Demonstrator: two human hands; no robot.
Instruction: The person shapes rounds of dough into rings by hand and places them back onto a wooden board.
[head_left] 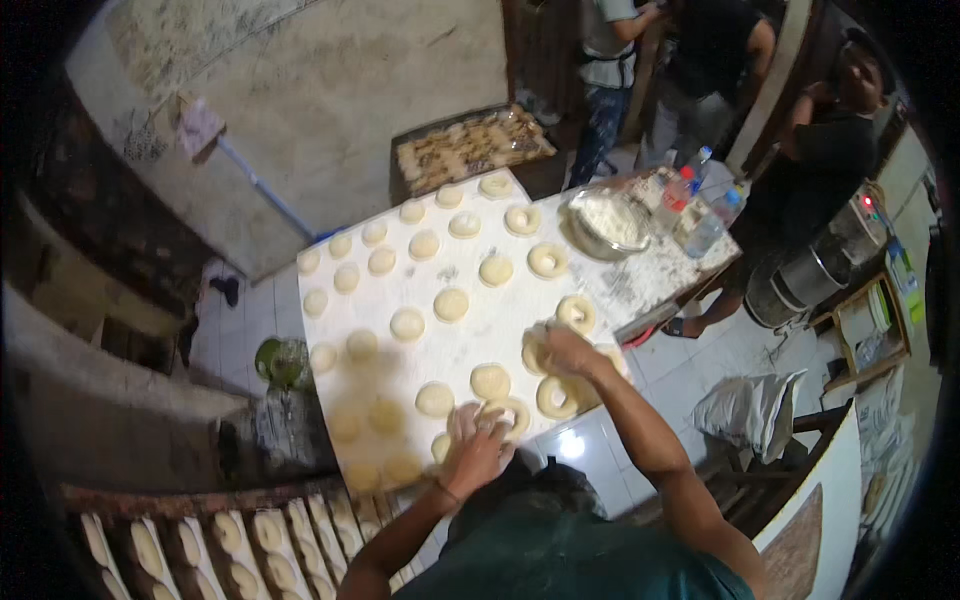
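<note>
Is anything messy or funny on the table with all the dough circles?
A little. Loose flour is scattered over the table's far right corner, around the metal bowl of flour and the plastic bottles. The dough rounds and rings lie in loose rows; none looks torn or dropped.

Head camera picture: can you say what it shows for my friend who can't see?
A person's left hand and right hand press ring-shaped dough pieces on a floured white table covered with round dough balls. A bowl of flour and plastic bottles stand at the far end.
</note>
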